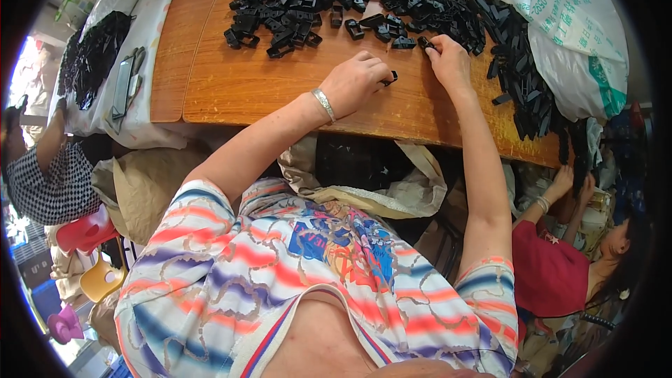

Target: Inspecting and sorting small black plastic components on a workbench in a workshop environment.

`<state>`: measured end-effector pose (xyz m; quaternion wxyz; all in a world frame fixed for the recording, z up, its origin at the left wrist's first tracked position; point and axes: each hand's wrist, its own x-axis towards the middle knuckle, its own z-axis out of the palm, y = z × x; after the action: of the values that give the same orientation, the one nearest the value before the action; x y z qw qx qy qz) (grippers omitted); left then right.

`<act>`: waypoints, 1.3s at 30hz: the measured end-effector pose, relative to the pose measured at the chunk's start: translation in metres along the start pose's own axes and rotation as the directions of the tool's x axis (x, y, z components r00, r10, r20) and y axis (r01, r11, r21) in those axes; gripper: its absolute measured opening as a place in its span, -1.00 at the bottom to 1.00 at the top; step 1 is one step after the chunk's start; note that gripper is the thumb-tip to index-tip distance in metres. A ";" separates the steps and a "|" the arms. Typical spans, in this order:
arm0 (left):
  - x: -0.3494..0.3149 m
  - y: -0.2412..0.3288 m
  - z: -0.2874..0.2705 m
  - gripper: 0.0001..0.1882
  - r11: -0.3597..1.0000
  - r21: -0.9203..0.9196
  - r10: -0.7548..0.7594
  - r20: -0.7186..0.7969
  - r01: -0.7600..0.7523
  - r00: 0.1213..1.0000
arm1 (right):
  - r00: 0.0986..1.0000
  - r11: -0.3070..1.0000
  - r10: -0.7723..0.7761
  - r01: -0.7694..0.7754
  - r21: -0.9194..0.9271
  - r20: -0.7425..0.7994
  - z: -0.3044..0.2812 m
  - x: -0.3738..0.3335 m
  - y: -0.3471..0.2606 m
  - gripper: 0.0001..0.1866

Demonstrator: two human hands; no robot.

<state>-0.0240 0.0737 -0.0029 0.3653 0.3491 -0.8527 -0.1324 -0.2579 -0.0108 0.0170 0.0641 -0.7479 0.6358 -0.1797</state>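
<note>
My left hand (353,85), a bracelet at its wrist, is over the wooden table, its fingers closed on a small black plastic part (393,78). To the right and slightly farther off, my right hand (451,61) pinches another black plastic piece (425,43) between thumb and fingertips. Just beyond both hands spreads a large heap of black plastic parts (294,7), hollow and boxy in shape. Several loose ones lie at the heap's near edge, close to my right fingertips. How the two held pieces are made cannot be seen in detail.
Longer black strips (535,101) are piled at the table's right, beside a white plastic sack (570,35). An open bag with dark contents (364,168) hangs below the near table edge (252,124). A phone (123,86) lies at left. Co-workers sit on both sides.
</note>
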 end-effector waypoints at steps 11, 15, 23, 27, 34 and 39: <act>-0.005 0.003 -0.010 -0.56 0.990 -0.086 -0.113 -0.032 0.110 0.993 | 0.994 0.977 -0.077 0.060 0.205 0.079 -0.017 -0.067 -0.027 -0.75; -0.010 -0.003 -0.006 -0.62 0.985 0.052 -0.161 -0.050 0.163 0.986 | 0.976 0.968 -0.213 0.217 0.127 -0.046 -0.007 -0.075 -0.021 -0.73; -0.013 -0.009 -0.005 -0.72 0.978 0.061 -0.198 -0.053 0.201 0.979 | 0.924 0.866 -0.360 0.383 0.321 -0.132 -0.005 -0.085 -0.065 -0.74; -0.013 -0.010 -0.002 -0.72 0.978 0.051 -0.201 -0.054 0.203 0.978 | 0.914 0.869 -0.393 0.404 0.285 -0.098 -0.007 -0.082 -0.066 -0.75; -0.013 -0.011 -0.003 -0.74 0.974 0.039 -0.219 -0.048 0.221 0.974 | 0.901 0.858 -0.420 0.433 0.277 -0.108 -0.006 -0.078 -0.067 -0.76; -0.010 -0.012 -0.003 -0.74 0.971 0.028 -0.235 -0.037 0.236 0.971 | 0.896 0.858 -0.432 0.442 0.262 -0.100 -0.003 -0.078 -0.066 -0.72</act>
<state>-0.0111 0.0723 -0.0114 0.3556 0.4558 -0.8011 -0.1553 -0.2079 0.0776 0.0265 0.1139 -0.8525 0.4191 -0.2909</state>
